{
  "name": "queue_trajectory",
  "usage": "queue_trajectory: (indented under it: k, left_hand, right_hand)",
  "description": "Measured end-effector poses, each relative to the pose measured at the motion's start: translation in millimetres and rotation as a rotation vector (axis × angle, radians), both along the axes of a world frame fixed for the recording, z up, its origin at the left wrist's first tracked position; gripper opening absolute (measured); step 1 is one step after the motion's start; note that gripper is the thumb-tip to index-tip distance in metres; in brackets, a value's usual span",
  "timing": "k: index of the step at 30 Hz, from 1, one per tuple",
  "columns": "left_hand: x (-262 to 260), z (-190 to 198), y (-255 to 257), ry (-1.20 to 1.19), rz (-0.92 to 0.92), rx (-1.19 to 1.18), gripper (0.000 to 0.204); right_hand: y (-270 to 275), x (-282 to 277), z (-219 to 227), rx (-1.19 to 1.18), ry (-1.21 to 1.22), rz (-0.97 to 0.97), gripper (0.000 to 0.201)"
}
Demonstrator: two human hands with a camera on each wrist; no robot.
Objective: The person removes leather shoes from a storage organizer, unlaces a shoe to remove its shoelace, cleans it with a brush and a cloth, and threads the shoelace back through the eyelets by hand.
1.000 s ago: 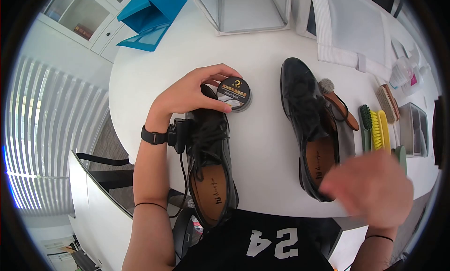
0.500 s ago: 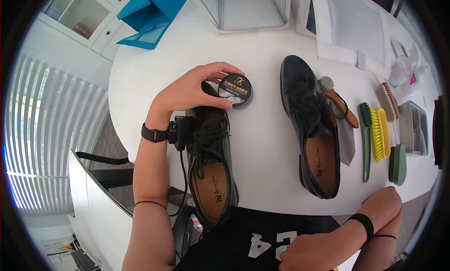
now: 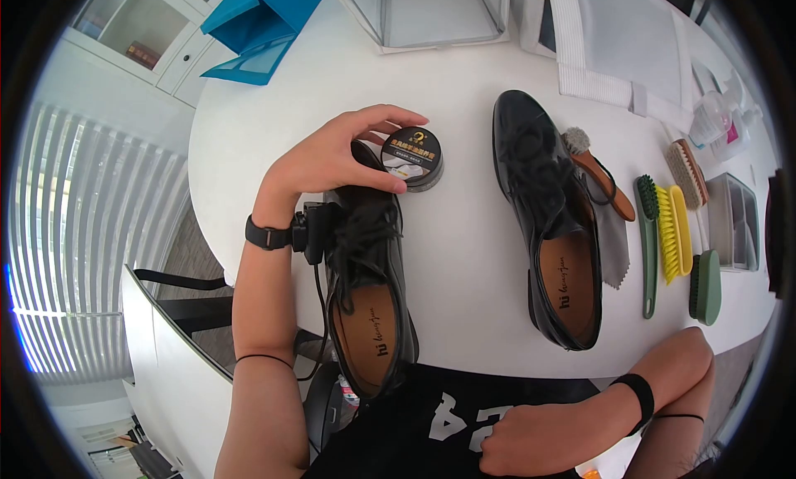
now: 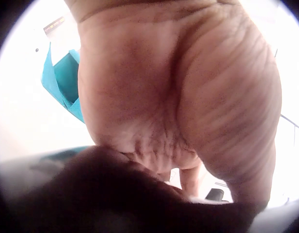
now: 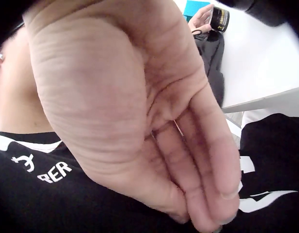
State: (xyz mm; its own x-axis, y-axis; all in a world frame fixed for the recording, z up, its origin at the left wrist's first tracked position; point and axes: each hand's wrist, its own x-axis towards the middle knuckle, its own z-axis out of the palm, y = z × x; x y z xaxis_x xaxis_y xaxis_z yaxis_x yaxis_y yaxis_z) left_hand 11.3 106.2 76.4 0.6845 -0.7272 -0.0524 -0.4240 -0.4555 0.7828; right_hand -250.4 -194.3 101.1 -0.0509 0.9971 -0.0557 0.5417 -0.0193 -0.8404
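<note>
My left hand (image 3: 340,151) curves its thumb and fingers around a round black tin (image 3: 419,151) with a printed lid. The tin sits just past the toe of the left black lace-up shoe (image 3: 361,238), and my palm overlaps that toe. In the left wrist view the palm (image 4: 173,87) fills most of the picture and hides the tin. My right hand (image 3: 522,437) is drawn back in front of the black shirt, holding nothing; in the right wrist view its fingers (image 5: 202,160) are loosely bent. The other black shoe (image 3: 543,213) stands to the right of the tin.
Right of the shoes lie a round-headed dauber (image 3: 601,176), a grey cloth (image 3: 613,247), a green long-handled brush (image 3: 648,263), a yellow brush (image 3: 676,238), a green brush (image 3: 706,288) and a brown brush (image 3: 686,172). A blue folder (image 3: 265,23) and pale boxes stand at the back.
My right hand swung from over the table's front right edge back to the front of the shirt, uncovering the brushes and cloth. The left hand stays around the tin.
</note>
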Motion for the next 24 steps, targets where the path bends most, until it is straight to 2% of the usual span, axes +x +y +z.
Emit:
queue_trajectory:
  k: [4, 7, 9, 16, 18, 22, 24]
  left_hand:
    - [-2, 5, -3, 0.024, 0.01, 0.031, 0.079]
    - [-3, 6, -3, 0.058, 0.012, 0.007, 0.076]
    - [-3, 6, -4, 0.05, 0.005, 0.006, 0.075]
    - [-1, 4, -4, 0.047, -0.003, -0.019, 0.074]
    - [-2, 5, -4, 0.04, -0.001, -0.014, 0.074]
    - [-1, 3, -3, -0.003, -0.014, -0.017, 0.075]
    - [-2, 2, -3, -0.002, -0.012, -0.024, 0.075]
  right_hand:
    - [2, -2, -3, -0.028, -0.005, 0.014, 0.017]
    - [4, -2, -9, 0.011, 0.001, -0.055, 0.016]
    - [10, 8, -14, -0.216, 0.218, 0.178, 0.019]
    - [-9, 10, -7, -0.324, 0.155, 0.117, 0.018]
    - [-8, 5, -11, -0.331, 0.244, 0.18, 0.017]
    - [-1, -2, -20, -0.188, 0.326, 0.157, 0.017]
    - [1, 2, -8, -0.011, 0.07, 0.019, 0.015]
